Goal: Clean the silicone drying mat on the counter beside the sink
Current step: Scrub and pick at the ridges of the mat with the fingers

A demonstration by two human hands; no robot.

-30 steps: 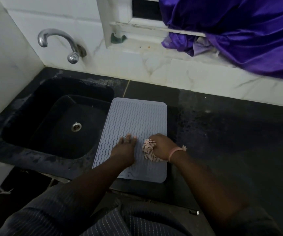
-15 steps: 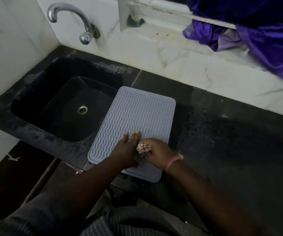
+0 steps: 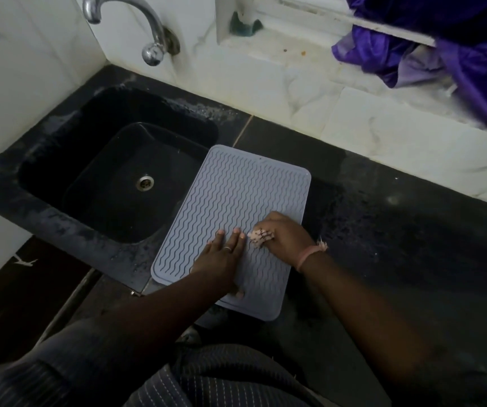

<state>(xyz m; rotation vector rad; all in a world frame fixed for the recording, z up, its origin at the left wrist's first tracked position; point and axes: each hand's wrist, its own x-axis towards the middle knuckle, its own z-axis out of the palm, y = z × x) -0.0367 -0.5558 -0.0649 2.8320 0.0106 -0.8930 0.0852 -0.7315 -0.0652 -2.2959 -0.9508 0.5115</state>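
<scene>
1. The one grey wavy-ribbed silicone drying mat (image 3: 236, 207) lies flat on the black stone counter (image 3: 383, 230), touching the edge of the black sink (image 3: 113, 171).
2. Your left hand (image 3: 221, 259) presses it down with fingers straight.
3. Your right hand (image 3: 286, 233) grips one small patterned cloth (image 3: 260, 236), bunched against the mat.
4. The mat's long axis runs away from you; most unwiped ribs likely lie beyond both hands, the right nearer.

The scene is dim overall. Pale wall tiles (image 3: 368, 118) behind the sink (image 3: 113, 177) catch the most light, while the black table (image 3: 412, 245) and the sink basin swallow detail. The tap (image 3: 151, 27) shows small glints. Straight lines bow toward the edges, and the purple cloth (image 3: 456, 54) is smeared.
</scene>
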